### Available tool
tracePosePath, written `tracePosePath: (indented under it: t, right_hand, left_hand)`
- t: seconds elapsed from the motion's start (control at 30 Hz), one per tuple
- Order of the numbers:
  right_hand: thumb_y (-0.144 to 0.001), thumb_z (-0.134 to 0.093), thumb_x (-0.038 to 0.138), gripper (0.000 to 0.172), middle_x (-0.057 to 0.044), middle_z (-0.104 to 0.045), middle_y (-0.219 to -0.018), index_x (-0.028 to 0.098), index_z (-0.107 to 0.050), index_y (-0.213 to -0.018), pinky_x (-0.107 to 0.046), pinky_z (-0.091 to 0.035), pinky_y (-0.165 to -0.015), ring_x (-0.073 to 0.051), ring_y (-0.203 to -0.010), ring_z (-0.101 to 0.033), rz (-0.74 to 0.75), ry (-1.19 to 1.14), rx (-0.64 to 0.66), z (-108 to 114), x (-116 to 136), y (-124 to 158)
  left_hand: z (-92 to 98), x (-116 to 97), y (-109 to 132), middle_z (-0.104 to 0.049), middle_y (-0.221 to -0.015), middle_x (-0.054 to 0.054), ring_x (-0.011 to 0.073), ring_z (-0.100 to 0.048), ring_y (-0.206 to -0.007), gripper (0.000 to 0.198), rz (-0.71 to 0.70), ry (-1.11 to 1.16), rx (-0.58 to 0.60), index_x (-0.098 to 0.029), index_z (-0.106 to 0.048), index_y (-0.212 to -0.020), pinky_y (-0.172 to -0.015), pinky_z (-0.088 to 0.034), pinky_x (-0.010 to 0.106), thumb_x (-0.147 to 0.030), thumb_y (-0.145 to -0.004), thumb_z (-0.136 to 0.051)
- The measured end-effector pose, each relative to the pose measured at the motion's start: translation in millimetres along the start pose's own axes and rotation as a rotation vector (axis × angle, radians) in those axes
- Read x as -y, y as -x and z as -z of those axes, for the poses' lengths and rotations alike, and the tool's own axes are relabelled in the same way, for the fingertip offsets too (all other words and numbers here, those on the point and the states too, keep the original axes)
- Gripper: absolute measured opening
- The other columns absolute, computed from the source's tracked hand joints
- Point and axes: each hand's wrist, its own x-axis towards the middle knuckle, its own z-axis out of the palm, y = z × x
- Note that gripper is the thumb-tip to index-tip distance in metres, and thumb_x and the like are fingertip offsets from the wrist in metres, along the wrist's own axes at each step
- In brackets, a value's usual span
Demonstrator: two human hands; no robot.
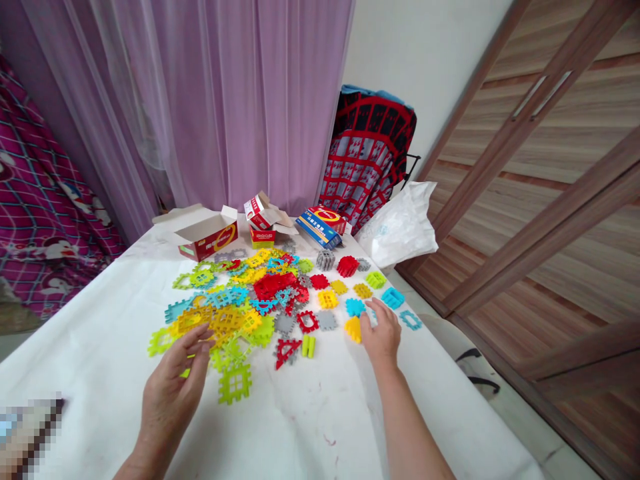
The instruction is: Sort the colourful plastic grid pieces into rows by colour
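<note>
My left hand (175,377) hovers palm-inward over the left front of a heap of plastic interlocking tiles (225,320), fingers bent and apart, holding nothing I can see. A green window tile (235,383) lies just right of it. My right hand (383,332) is low over the table's right side, its thumb and forefinger apart. A bit of blue plastic shows between them; whether it is touched is unclear. Beside the thumb are a yellow triangular stack (353,329) and a blue stack (355,307). A blue square frame tile (411,320) lies right of this hand.
Sorted stacks stand on the right: red (347,267), grey (325,259), yellow (328,299), green (375,279) and blue (393,298). Open red boxes (210,241) and a blue box (319,229) line the back. A white bag (403,223) sits at the back right edge.
</note>
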Motion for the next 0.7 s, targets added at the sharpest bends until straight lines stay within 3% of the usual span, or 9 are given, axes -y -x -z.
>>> tracePosePath:
  t: [0.13, 0.2, 0.37, 0.47, 0.7]
  right_hand:
    - [-0.080, -0.047, 0.044, 0.044, -0.014, -0.070, -0.110, 0.016, -0.065, -0.110, -0.036, -0.050, -0.078, -0.026, -0.096, -0.065, -0.323, -0.176, 0.007, 15, -38, 12]
    - [-0.078, -0.050, 0.050, 0.049, -0.013, -0.071, -0.110, 0.017, -0.063, -0.112, -0.036, -0.051, -0.077, -0.026, -0.096, -0.066, -0.366, -0.210, 0.083, 18, -45, 19]
    - [-0.073, -0.062, 0.045, 0.056, -0.013, -0.067, -0.120, 0.016, -0.058, -0.120, -0.041, -0.046, -0.094, -0.028, -0.111, -0.062, -0.146, -0.059, 0.251, 19, -31, 30]
    - [-0.075, -0.064, 0.041, 0.052, -0.012, -0.067, -0.120, 0.018, -0.058, -0.121, -0.041, -0.044, -0.094, -0.028, -0.111, -0.061, -0.032, 0.069, 0.295, 20, -20, 30]
    - [-0.077, -0.064, 0.036, 0.036, -0.007, -0.069, -0.115, 0.022, -0.061, -0.111, -0.037, -0.042, -0.093, -0.024, -0.110, -0.061, -0.008, 0.111, 0.331, 22, -12, 31]
  left_hand:
    - [-2.6, 4, -1, -0.075, -0.098, 0.006, 0.0203, -0.072, -0.085, 0.047, 0.032, 0.051, 0.047, -0.024, -0.063, -0.111, -0.069, -0.059, 0.029, -0.058, -0.080, -0.054]
    - [-3.8, 7, -1, -0.075, -0.098, 0.006, 0.0203, -0.072, -0.085, 0.047, 0.037, 0.030, 0.056, -0.025, -0.063, -0.110, -0.068, -0.059, 0.029, -0.058, -0.079, -0.054]
    - [-5.1, 15, -2, -0.075, -0.101, 0.007, 0.0195, -0.072, -0.087, 0.046, 0.036, 0.014, 0.058, -0.024, -0.063, -0.112, -0.069, -0.059, 0.028, -0.056, -0.080, -0.052]
    - [-5.7, 17, -3, -0.075, -0.100, 0.006, 0.0191, -0.071, -0.086, 0.045, 0.035, 0.004, 0.049, -0.025, -0.063, -0.112, -0.068, -0.059, 0.027, -0.054, -0.080, -0.053]
    - [-6.4, 12, -2, -0.075, -0.096, 0.006, 0.0188, -0.071, -0.078, 0.046, 0.074, -0.004, 0.067, -0.024, -0.063, -0.111, -0.059, -0.057, 0.025, -0.055, -0.077, -0.053]
